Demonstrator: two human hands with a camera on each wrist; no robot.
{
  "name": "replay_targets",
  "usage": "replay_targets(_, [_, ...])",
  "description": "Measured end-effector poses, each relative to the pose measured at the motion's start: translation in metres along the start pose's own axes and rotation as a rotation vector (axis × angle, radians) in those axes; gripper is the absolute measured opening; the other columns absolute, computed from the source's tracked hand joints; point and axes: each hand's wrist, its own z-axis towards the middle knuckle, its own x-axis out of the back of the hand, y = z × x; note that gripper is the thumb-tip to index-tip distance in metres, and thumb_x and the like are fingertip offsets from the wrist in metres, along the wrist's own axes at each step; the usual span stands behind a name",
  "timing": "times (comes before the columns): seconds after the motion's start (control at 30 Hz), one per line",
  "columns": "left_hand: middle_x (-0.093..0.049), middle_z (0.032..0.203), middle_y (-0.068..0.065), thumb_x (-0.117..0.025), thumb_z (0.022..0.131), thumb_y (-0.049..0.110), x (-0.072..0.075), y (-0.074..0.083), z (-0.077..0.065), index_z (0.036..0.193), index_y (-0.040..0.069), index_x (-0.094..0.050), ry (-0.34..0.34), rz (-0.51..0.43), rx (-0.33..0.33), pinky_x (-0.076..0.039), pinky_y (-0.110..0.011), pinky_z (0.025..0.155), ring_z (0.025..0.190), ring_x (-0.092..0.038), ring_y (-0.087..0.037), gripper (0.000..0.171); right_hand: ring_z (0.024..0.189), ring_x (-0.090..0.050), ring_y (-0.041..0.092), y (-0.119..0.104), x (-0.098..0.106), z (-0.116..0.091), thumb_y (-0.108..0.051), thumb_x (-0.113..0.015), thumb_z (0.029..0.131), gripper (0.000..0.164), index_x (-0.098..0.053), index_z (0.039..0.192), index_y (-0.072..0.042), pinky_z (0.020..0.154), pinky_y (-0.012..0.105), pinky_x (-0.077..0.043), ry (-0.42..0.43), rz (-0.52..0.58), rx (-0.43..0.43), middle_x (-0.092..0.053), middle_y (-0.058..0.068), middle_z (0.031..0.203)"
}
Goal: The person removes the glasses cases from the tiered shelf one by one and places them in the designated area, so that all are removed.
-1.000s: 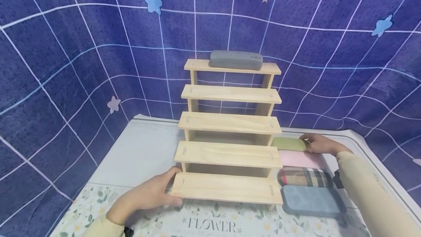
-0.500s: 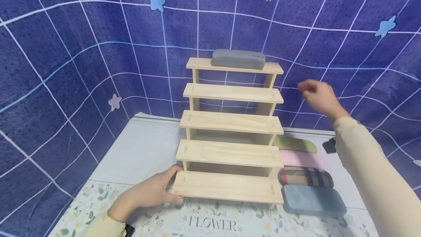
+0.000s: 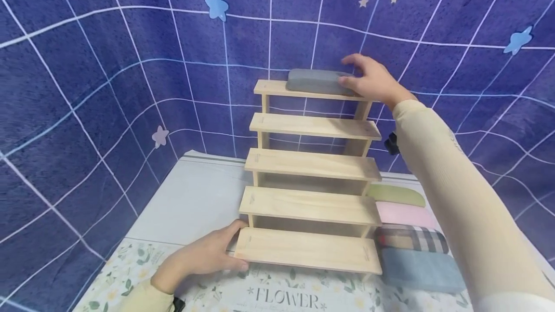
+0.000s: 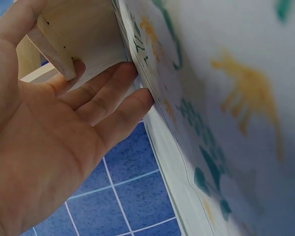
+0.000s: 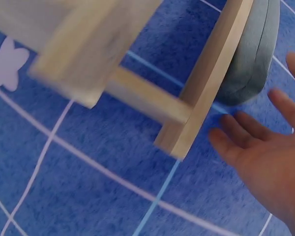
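A five-step wooden display rack (image 3: 312,163) stands in the middle of the head view. My left hand (image 3: 208,253) grips the left end of its lowest step, thumb at the front edge and forefinger behind; in the left wrist view this hand (image 4: 64,132) has its other fingers stretched toward the flowered cloth. A grey glasses case (image 3: 314,81) lies on the top step. Over that case's right end reaches my right hand (image 3: 375,77), fingers spread. The right wrist view has a small gap between these fingers and the case (image 5: 248,59).
Right of the rack lie more glasses cases in a column: green (image 3: 396,194), pink (image 3: 405,214), plaid (image 3: 414,239) and blue (image 3: 422,269). A blue gridded curtain (image 3: 130,110) hangs close behind. The white table covering (image 3: 195,191) extends left of the rack.
My right hand has left the green case, risen, and moved left to the grey case on the top step. The left hand keeps its place on the lowest step.
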Motion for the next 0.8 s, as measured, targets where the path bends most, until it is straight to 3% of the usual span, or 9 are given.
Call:
replay_targets(0.13, [-0.055, 0.141, -0.007, -0.081, 0.079, 0.052, -0.001, 0.002, 0.000, 0.139, 0.019, -0.046, 0.001, -0.005, -0.003, -0.035, -0.058, 0.112, 0.134, -0.049, -0.033, 0.076, 0.134, -0.042, 0.037, -0.003, -0.006, 0.011, -0.031, -0.064, 0.097, 0.051, -0.053, 0.142, -0.011, 0.114, 0.056, -0.029, -0.065, -0.032, -0.007, -0.049, 0.017, 0.146])
replay_targets(0.3, [-0.055, 0.142, -0.009, -0.081, 0.080, 0.051, 0.001, 0.004, -0.003, 0.138, 0.018, -0.046, 0.000, -0.007, -0.001, -0.036, -0.060, 0.111, 0.134, -0.049, -0.034, 0.076, 0.124, -0.046, 0.036, 0.001, -0.011, 0.015, -0.018, -0.069, 0.094, 0.050, -0.052, 0.140, -0.012, 0.108, 0.055, -0.033, -0.090, 0.030, -0.013, -0.051, 0.019, 0.141])
replay_targets(0.47, [-0.054, 0.143, -0.011, -0.081, 0.079, 0.052, 0.001, 0.007, -0.002, 0.139, 0.018, -0.045, -0.002, -0.008, 0.004, -0.035, -0.060, 0.111, 0.135, -0.048, -0.035, 0.077, 0.121, -0.047, 0.036, 0.013, -0.010, 0.008, -0.010, -0.070, 0.093, 0.053, -0.051, 0.143, -0.013, 0.105, 0.055, -0.036, -0.094, 0.106, -0.014, -0.050, 0.019, 0.141])
replay_targets(0.8, [-0.054, 0.143, -0.011, -0.082, 0.079, 0.050, 0.000, 0.008, -0.003, 0.138, 0.019, -0.046, -0.002, -0.016, 0.014, -0.034, -0.061, 0.111, 0.135, -0.048, -0.036, 0.075, 0.118, -0.048, 0.036, 0.022, -0.008, 0.002, -0.010, -0.067, 0.095, 0.053, -0.049, 0.145, -0.015, 0.101, 0.055, -0.038, -0.098, 0.158, -0.006, -0.049, 0.020, 0.140])
